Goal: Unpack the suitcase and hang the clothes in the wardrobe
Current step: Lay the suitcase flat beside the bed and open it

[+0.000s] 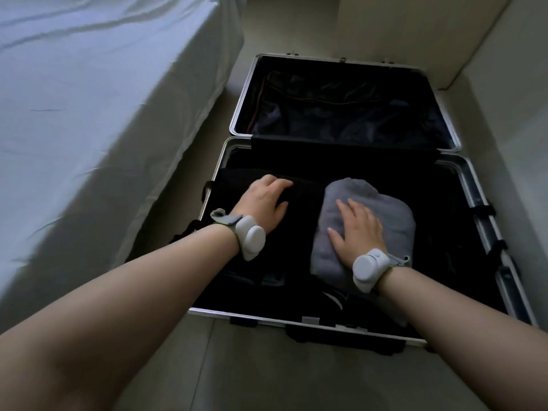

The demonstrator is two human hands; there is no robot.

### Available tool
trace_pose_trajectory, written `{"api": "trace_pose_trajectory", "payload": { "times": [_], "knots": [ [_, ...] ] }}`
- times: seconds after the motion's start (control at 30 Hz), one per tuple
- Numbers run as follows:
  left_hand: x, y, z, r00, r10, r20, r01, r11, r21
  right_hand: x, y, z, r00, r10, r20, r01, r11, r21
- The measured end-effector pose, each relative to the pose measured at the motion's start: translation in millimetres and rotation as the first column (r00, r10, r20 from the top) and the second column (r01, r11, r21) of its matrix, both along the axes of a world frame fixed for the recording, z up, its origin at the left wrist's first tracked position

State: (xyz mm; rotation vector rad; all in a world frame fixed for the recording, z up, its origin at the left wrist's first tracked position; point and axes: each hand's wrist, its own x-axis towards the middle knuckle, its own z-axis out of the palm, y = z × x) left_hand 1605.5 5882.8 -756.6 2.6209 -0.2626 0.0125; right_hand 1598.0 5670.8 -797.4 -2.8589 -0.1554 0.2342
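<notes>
1. Bed (89,114) w/ pale sheet fills the frame from 8 to 11 o'clock. Its side drops to the floor (267,375), just beside the suitcase
2. Left grip (264,200): bare arm comes in from 7 o'clock, w/ white left wrist device (250,237) strapped on. The hand sits on the black clothes (299,232), fingers bent down over the cloth, thumb apart. Too dark to tell if it pinches the cloth or only rests on it
3. Black clothes take the L side of the near half, at approx 9 o'clock inside it, touching the grey garment on their 3 o'clock side
4. Suitcase (219,161), metal-rimmed, lies open flat on the floor, from frame centre to 3 o'clock. Lid half (341,108) sits at 12 w/ dark lining. The near half at 6 holds the clothes
5. Grey garment (385,209), folded, lies in the near half R of centre, on dark items
6. Right grip (355,229): arm comes in from 5 o'clock, w/ right wrist device (369,268) on. Palm is down flat on the grey garment, fingers straight & spread, pointing to 11 o'clock
7. Pale wall (504,114) runs along the suitcase's 3 o'clock side
</notes>
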Motion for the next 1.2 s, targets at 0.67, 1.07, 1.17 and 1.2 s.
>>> {"api": "trace_pose_trajectory", "payload": {
  "times": [0.67,1.07,1.17,1.2],
  "knots": [
    [5,-100,-53,0.901,0.031,-0.433,0.046,0.985,0.166,8,-119,-27,0.555,-0.404,-0.727,0.832,0.241,0.5],
    [-11,-100,88,0.783,0.037,-0.621,-0.245,0.936,-0.253,14,-76,147,0.776,-0.449,-0.444,0.631,0.54,0.557],
    [-20,-108,144,0.758,-0.003,-0.652,-0.378,0.813,-0.443,6,-60,205,0.829,-0.438,-0.348,0.558,0.613,0.559],
    [-21,-108,163,0.736,-0.024,-0.677,-0.446,0.734,-0.512,4,-55,226,0.851,-0.419,-0.317,0.524,0.637,0.565]
  ]
}}
